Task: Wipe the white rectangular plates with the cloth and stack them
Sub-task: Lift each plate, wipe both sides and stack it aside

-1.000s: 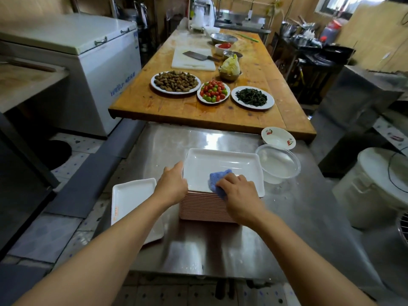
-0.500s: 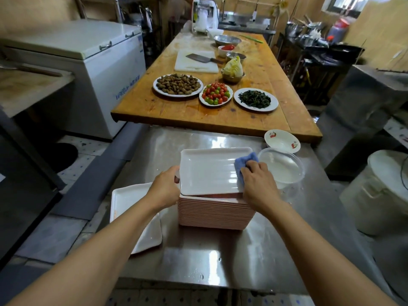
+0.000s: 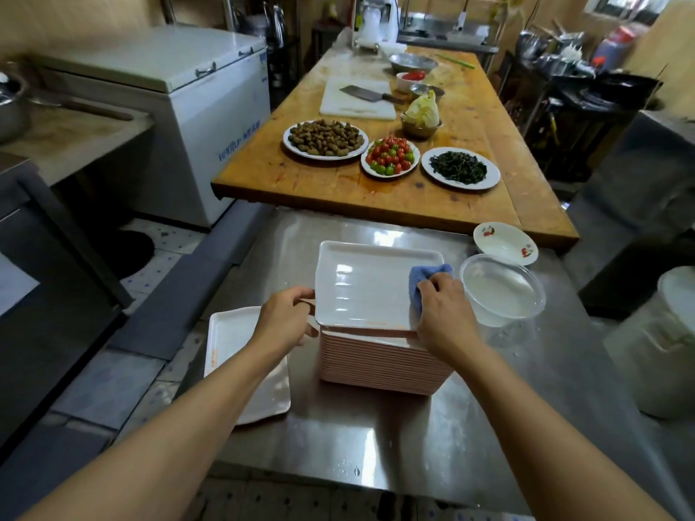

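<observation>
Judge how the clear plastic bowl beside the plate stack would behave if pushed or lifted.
The clear plastic bowl looks thin-walled, so it would probably flex under a squeeze. It seems to hold cloudy liquid, so a push would likely slosh it. Droplets on the steel table nearby suggest it may slide easily rather than tip, given its wide shape.

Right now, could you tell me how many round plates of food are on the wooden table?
3: a plate of peanuts on the left, tomatoes in the middle, dark greens on the right. None seems hidden.
</observation>
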The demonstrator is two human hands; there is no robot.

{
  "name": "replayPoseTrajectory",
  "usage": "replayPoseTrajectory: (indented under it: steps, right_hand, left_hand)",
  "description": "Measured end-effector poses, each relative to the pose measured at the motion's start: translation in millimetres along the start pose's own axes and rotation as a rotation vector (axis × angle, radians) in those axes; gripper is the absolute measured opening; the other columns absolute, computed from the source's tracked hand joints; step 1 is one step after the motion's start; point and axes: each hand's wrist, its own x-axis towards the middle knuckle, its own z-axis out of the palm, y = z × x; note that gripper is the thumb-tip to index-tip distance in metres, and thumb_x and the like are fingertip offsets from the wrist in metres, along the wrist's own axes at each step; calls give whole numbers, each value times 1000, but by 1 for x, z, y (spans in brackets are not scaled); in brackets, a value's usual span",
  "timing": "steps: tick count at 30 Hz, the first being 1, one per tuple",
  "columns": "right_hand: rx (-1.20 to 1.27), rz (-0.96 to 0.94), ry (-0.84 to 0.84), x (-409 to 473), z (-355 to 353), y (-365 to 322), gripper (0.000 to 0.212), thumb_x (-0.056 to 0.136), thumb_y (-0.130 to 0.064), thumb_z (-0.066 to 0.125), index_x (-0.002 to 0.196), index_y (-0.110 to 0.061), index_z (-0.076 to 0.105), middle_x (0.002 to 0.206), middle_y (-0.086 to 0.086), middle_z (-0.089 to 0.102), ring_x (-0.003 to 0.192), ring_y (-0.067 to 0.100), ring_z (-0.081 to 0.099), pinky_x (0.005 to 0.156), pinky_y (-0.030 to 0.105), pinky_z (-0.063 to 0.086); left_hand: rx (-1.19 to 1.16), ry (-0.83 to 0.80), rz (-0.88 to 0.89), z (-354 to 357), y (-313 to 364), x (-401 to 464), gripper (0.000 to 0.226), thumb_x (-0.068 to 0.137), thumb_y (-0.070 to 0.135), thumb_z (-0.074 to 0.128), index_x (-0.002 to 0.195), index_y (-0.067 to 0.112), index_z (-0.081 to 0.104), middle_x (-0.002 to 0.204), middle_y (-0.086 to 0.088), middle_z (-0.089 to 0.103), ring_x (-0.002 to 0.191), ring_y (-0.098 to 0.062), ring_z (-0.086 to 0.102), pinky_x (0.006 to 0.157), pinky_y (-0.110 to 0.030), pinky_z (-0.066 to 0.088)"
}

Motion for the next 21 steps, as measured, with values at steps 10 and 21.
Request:
replayPoseTrajectory:
  steps: [10,21]
  right_hand:
    - [-6,20,35,-11,4,5,35,93,-18,44,126,-9,51,125,12,48,113,26,42,93,34,40]
    - [-34,104,-65,-27,-1,10,33,84,-4,46,116,-4,51,126,19,44,120,34,39,103,35,34]
  left_hand:
    - [110,42,47,7,3,1,10,89,20,54,93,28,59,80,2,67,64,-15,66,51,-25,49]
    - [255,39,112,17,3,3,30,87,11,56,115,18,65,66,-2,61,66,-22,59,69,-36,56]
